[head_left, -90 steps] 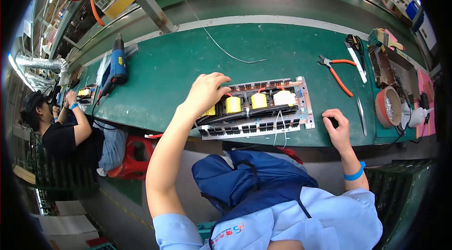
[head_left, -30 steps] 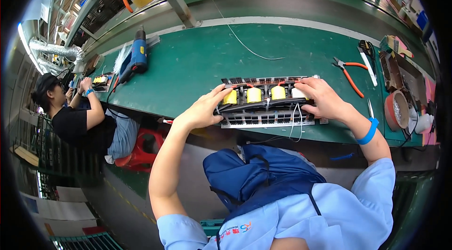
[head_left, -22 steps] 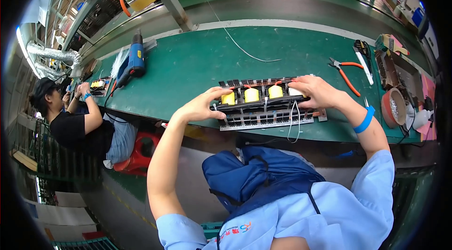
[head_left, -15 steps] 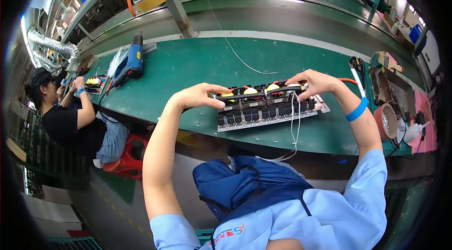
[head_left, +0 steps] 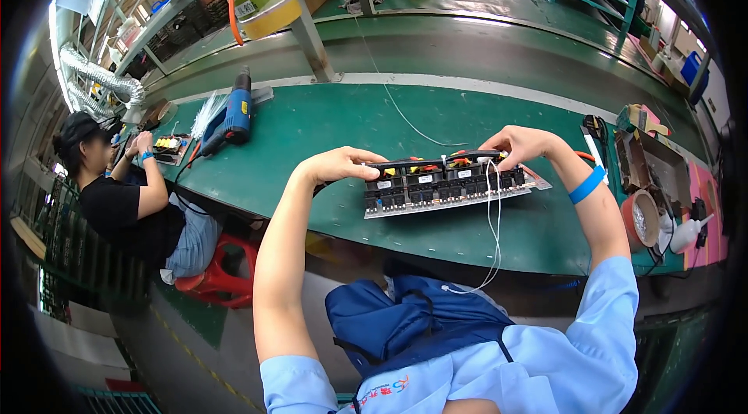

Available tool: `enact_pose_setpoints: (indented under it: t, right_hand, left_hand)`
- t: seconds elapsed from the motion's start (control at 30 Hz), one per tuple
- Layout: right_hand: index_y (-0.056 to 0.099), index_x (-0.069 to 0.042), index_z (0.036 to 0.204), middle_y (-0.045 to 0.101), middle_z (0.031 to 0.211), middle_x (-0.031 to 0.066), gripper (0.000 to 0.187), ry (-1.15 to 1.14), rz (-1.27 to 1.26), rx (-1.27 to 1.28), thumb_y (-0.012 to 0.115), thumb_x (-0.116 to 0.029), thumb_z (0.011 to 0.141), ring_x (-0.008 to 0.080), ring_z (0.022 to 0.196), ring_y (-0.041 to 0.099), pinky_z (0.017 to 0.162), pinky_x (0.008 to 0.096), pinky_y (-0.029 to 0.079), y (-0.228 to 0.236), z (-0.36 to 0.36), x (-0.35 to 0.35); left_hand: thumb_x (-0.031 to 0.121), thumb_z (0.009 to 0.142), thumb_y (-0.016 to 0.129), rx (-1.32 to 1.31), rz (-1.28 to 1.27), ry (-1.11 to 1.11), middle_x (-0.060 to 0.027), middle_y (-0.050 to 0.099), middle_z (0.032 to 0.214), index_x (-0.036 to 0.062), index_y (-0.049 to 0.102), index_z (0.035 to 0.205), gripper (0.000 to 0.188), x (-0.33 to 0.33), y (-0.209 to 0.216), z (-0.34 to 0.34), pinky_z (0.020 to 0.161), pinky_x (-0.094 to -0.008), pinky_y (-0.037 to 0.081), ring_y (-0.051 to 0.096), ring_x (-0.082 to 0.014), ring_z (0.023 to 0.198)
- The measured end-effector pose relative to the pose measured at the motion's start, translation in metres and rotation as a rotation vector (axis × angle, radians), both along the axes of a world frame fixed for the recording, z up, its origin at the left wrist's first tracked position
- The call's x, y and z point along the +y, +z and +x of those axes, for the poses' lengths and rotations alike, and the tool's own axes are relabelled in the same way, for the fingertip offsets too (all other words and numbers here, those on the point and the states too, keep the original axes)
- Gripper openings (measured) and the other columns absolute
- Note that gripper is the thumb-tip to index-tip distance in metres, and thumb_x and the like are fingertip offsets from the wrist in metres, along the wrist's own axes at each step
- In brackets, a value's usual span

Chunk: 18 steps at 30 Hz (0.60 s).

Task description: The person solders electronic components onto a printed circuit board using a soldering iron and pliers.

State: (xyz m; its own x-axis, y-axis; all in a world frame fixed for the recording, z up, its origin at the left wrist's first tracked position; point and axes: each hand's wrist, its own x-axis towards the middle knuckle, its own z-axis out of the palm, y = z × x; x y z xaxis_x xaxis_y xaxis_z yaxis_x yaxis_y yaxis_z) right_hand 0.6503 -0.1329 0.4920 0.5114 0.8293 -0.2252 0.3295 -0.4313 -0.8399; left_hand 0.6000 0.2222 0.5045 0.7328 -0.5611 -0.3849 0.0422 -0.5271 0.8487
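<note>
Currently, the left hand (head_left: 336,164) and the right hand (head_left: 523,145) hold the circuit board (head_left: 444,186) between them, the fingers (head_left: 365,172) of each one gripping its own end. The board is above the near part of the green surface (head_left: 327,118), and it seems to be tilted; I cannot tell if it touches there. From its right side, white wires (head_left: 499,215) hang down past the near edge. Farther to the left lies a blue heat gun (head_left: 236,116)

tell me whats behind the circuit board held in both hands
Behind the circuit board, the green bench and a thin white cord show. The board hides its own far side and the bench directly under it.
</note>
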Motion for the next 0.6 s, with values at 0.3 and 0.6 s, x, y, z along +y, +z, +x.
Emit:
enact_pose_setpoints:
  t: [0.3, 0.6]
  right_hand:
    - [0.055, 0.000, 0.109, 0.062, 0.091, 0.0062, 0.046, -0.013, 0.016, 0.022, 0.066, -0.014, 0.066, 0.0096, 0.078, 0.054, 0.073, 0.0239, 0.044, -0.004, 0.003, 0.000]
    - [0.054, 0.001, 0.109, 0.062, 0.093, 0.0066, 0.046, -0.037, 0.043, 0.061, 0.064, -0.014, 0.067, 0.0095, 0.079, 0.054, 0.073, 0.0241, 0.044, -0.010, 0.009, -0.006]
  left_hand:
    - [0.030, 0.069, 0.065, -0.377, 0.019, 0.117, -0.0098, 0.056, 0.105, 0.0065, 0.055, 0.110, 0.049, -0.006, 0.013, -0.018, 0.088, -0.0300, 0.035, 0.049, -0.0184, 0.099]
    - [0.028, 0.066, 0.069, -1.058, 0.232, -0.010, -0.0142, 0.055, 0.094, 0.0016, 0.052, 0.104, 0.049, -0.062, 0.014, -0.073, 0.079, -0.0341, 0.043, 0.054, -0.0283, 0.089]
